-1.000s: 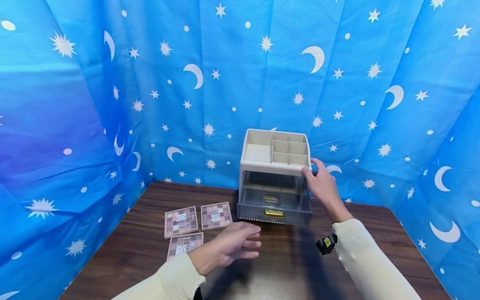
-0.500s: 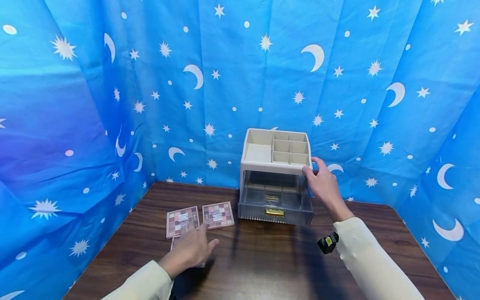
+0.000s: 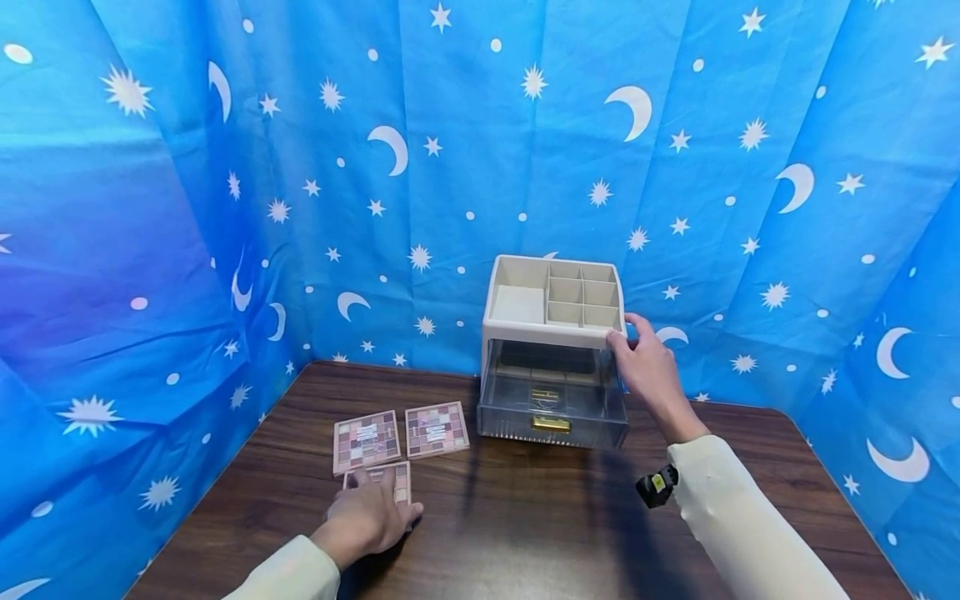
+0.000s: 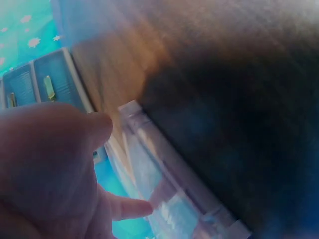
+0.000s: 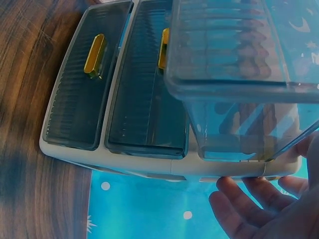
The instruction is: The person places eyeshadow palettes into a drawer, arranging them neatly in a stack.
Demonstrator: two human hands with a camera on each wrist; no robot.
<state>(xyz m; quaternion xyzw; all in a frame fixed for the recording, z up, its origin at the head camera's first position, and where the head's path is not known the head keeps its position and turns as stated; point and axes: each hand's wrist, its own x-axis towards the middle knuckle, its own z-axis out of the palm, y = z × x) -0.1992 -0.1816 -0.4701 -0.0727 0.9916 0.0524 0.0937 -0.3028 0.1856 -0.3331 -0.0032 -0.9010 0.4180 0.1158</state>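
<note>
In the head view my left hand (image 3: 369, 515) reaches down over the nearest eyeshadow palette (image 3: 402, 483), hiding much of it. Its thumb is beside the palette's right edge; in the left wrist view a straight finger (image 4: 132, 207) reaches to the palette's (image 4: 174, 169) glossy face. Two more palettes, one at left (image 3: 366, 442) and one at right (image 3: 437, 431), lie flat just behind. My right hand (image 3: 652, 371) grips the upper right corner of a cream drawer organizer (image 3: 555, 335), thumb in front and fingers along the side. Its clear top drawer (image 3: 551, 417) is pulled out.
Two lower drawers with gold handles, a middle one (image 5: 149, 99) and a bottom one (image 5: 87, 84), are closed. Divided compartments (image 3: 582, 293) top the organizer. Behind the dark wooden table (image 3: 510, 533) hangs a blue star-and-moon curtain (image 3: 465, 167).
My left hand has moved left from in front of the organizer onto the nearest palette, then drawn slightly nearer me. My right hand keeps its hold on the organizer.
</note>
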